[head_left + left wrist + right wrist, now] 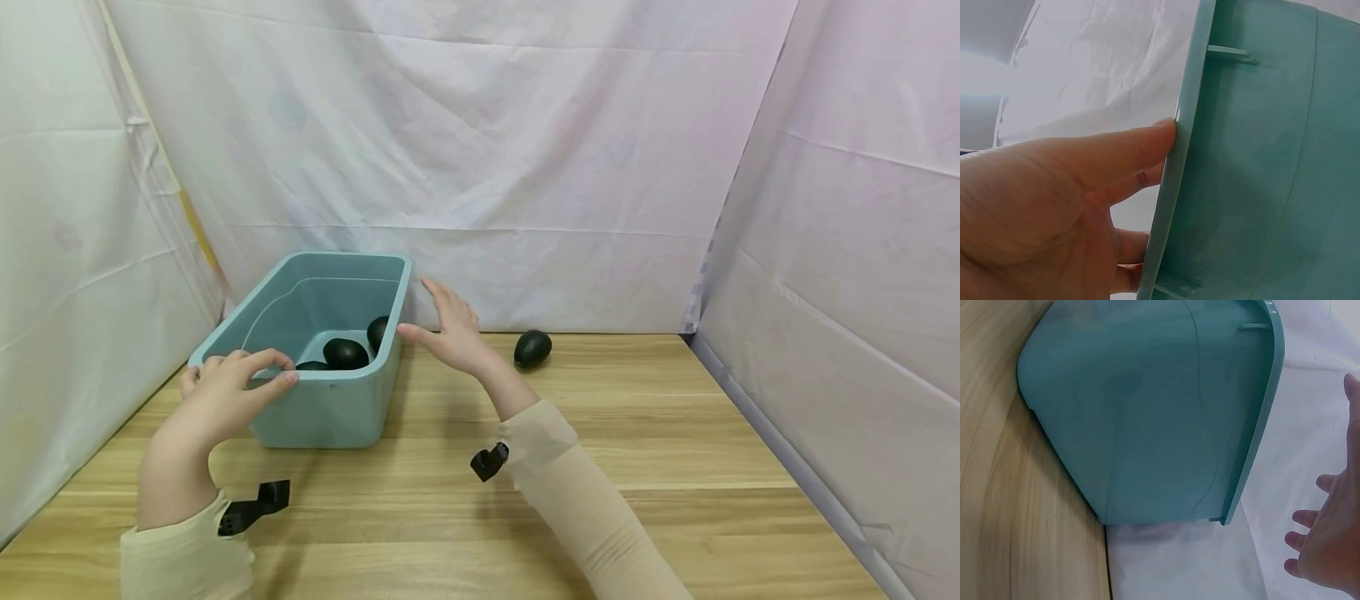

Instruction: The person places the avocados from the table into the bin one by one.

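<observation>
A blue-green plastic bin (318,408) stands at the left of the table with three dark avocados (346,354) visible inside, one mostly behind the near rim. My left hand (228,392) grips the near rim at its left part; in the left wrist view the thumb (1154,140) lies against the rim and the other fingers pass behind it. Beside the bin's right rim is my right hand (453,333), its fingers spread and holding nothing. A gap separates that hand from the bin in the right wrist view. Another avocado (532,348) lies on the table, right of this hand.
The wooden table (637,433) runs up to white cloth sheets (570,167) hung at the back and both sides. Each sleeve carries a small black camera mount (490,461) at the wrist.
</observation>
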{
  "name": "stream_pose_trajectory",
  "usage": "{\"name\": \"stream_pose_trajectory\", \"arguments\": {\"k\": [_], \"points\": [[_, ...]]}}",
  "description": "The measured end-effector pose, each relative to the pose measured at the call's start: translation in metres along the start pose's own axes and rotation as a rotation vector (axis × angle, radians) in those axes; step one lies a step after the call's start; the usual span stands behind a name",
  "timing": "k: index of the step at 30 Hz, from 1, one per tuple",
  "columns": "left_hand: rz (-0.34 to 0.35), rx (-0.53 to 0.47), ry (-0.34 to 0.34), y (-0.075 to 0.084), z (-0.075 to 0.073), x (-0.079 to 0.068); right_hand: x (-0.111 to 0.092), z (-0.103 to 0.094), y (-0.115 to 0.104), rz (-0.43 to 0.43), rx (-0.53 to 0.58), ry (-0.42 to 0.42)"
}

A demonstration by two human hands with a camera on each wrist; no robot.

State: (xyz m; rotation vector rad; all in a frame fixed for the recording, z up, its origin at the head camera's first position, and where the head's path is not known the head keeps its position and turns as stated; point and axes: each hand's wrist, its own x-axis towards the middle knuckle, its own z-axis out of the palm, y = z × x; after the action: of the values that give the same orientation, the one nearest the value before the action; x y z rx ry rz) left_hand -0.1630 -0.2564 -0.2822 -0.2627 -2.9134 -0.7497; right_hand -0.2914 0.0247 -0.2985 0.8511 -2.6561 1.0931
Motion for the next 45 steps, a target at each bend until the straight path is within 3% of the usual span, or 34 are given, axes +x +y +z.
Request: {"name": "stream_pose_trajectory", "arguments": {"k": [34,45], "points": [[0.009,0.010,0.006,-0.001,0.001,0.001,-0.019,-0.026,0.056,0.099,0.045,0.085],[0.011,0.008,0.011,0.000,0.001,0.000,-0.023,-0.030,0.075,0.168,0.065,0.113]]}}
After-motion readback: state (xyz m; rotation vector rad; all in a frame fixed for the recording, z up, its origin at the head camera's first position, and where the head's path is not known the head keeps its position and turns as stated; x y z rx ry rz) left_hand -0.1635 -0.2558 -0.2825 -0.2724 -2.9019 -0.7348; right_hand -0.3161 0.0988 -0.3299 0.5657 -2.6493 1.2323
